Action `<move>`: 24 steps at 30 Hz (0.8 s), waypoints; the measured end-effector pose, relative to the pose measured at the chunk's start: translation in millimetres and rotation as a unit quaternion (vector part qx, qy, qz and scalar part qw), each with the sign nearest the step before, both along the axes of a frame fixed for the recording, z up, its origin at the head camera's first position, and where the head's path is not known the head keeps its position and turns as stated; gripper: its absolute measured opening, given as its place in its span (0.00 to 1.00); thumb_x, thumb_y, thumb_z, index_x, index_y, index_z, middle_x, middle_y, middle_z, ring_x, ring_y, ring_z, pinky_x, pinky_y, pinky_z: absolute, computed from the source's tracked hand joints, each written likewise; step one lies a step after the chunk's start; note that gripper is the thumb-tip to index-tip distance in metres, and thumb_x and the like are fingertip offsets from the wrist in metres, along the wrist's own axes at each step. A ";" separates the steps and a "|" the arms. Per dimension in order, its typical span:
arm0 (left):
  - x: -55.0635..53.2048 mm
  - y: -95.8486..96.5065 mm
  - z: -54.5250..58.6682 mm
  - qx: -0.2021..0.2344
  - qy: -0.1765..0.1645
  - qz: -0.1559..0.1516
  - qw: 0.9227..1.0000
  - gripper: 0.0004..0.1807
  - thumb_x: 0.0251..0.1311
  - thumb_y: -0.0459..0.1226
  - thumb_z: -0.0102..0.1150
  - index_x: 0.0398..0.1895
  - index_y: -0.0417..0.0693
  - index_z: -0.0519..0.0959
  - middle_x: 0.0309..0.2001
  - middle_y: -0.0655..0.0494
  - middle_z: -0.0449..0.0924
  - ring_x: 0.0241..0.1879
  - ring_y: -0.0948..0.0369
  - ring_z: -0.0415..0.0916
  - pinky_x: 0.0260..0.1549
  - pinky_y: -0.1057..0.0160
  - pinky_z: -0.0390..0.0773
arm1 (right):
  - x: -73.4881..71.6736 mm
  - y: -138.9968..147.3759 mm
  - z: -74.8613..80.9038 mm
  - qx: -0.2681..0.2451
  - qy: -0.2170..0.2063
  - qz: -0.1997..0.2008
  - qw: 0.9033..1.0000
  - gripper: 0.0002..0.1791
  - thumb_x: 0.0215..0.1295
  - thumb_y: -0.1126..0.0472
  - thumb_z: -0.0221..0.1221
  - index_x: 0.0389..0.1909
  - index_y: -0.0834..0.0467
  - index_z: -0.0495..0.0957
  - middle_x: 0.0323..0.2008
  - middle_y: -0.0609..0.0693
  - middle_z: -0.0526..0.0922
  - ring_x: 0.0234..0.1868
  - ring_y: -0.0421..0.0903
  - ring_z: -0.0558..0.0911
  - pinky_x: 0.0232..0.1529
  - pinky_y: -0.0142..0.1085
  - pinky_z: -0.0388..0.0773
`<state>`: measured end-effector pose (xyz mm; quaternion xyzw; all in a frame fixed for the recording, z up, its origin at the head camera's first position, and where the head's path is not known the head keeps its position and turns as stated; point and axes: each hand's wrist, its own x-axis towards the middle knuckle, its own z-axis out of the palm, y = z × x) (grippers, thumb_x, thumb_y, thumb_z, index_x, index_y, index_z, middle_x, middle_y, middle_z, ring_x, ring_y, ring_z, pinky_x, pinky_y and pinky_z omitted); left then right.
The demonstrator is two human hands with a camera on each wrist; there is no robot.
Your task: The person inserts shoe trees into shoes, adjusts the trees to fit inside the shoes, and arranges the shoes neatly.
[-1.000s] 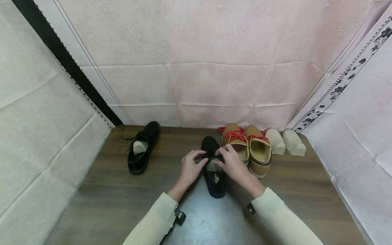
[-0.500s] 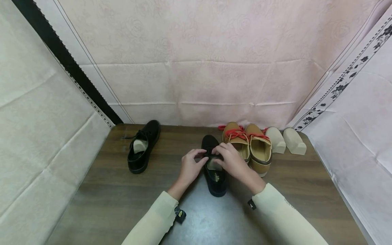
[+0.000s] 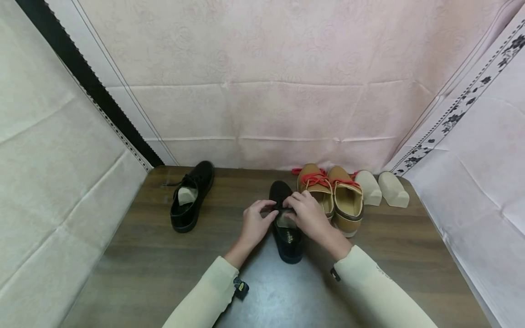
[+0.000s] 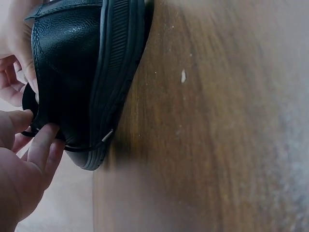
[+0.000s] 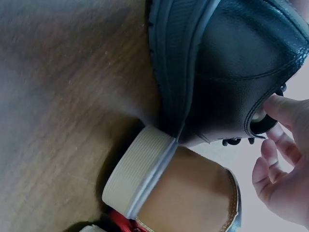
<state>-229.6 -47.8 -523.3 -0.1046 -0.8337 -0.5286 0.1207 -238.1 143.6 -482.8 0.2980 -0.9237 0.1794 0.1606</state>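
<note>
A black lace-up shoe (image 3: 288, 243) stands on the wooden surface with its toe away from me, a cream shoe insert (image 3: 285, 222) showing in its opening. My left hand (image 3: 255, 222) is at its left eyelets, thumb and finger pinching the thin black shoelace (image 4: 82, 147), whose tipped end hangs along the shoe's side. From the other side, my right hand (image 3: 310, 217) reaches over the opening. Its thumb is inside and its fingers are opposite, with the black tongue (image 5: 263, 124) pinched between them. The fingertips are partly hidden in the head view.
Another black shoe (image 3: 189, 218) with an insert inside stands at the left. Tan shoes (image 3: 347, 223) with red laces stand right beside my right hand. Two loose cream inserts (image 3: 393, 191) lie at the far right. Cloth-covered walls (image 3: 262, 114) enclose the back and sides.
My right hand has shifted slightly left over the shoe's opening, its fingers drawing in closer. The left hand and the shoes stay in place.
</note>
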 end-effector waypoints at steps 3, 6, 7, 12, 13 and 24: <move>0.8 -0.2 0.3 -0.005 0.004 0.001 1.000 0.11 0.63 0.35 0.72 0.48 0.48 0.88 0.44 0.52 0.87 0.45 0.55 0.87 0.48 0.51 0.85 | -0.2 1.1 -2.9 -0.009 -0.004 -0.007 1.000 0.15 0.57 0.58 0.77 0.43 0.52 0.85 0.42 0.47 0.84 0.40 0.47 0.76 0.40 0.41 0.79; 2.6 0.1 1.8 -0.014 0.001 0.000 1.000 0.12 0.63 0.36 0.72 0.50 0.48 0.87 0.45 0.52 0.86 0.45 0.55 0.86 0.48 0.52 0.85 | 1.1 3.7 -3.4 -0.035 -0.022 -0.010 0.999 0.16 0.57 0.58 0.77 0.45 0.53 0.85 0.42 0.48 0.83 0.42 0.48 0.76 0.43 0.42 0.80; 3.4 0.5 2.6 -0.019 0.001 0.000 1.000 0.13 0.63 0.36 0.71 0.51 0.48 0.87 0.45 0.51 0.86 0.46 0.55 0.86 0.49 0.52 0.85 | 1.7 4.9 -3.0 -0.043 -0.029 -0.010 0.999 0.16 0.57 0.59 0.77 0.45 0.53 0.85 0.43 0.48 0.83 0.44 0.49 0.76 0.44 0.43 0.80; 9.5 3.5 8.0 -0.057 -0.001 0.002 0.998 0.21 0.65 0.40 0.70 0.60 0.45 0.81 0.54 0.45 0.81 0.52 0.48 0.82 0.50 0.50 0.84 | 5.9 12.1 0.7 -0.071 -0.043 -0.006 0.996 0.17 0.57 0.60 0.76 0.47 0.54 0.85 0.45 0.49 0.82 0.48 0.50 0.77 0.51 0.46 0.79; 11.1 4.4 9.0 -0.067 0.000 0.004 0.998 0.23 0.66 0.41 0.69 0.62 0.45 0.79 0.56 0.45 0.80 0.54 0.48 0.81 0.51 0.49 0.83 | 6.7 13.9 1.1 -0.073 -0.046 -0.009 0.996 0.17 0.58 0.60 0.76 0.47 0.53 0.84 0.46 0.49 0.82 0.49 0.50 0.77 0.51 0.45 0.79; 39.9 15.7 20.3 -0.179 0.024 0.005 0.984 0.34 0.62 0.53 0.70 0.67 0.51 0.72 0.63 0.48 0.69 0.58 0.53 0.73 0.52 0.53 0.82 | 13.4 34.5 6.1 -0.100 -0.046 -0.035 0.993 0.16 0.60 0.60 0.75 0.48 0.52 0.84 0.45 0.49 0.81 0.47 0.48 0.79 0.46 0.44 0.81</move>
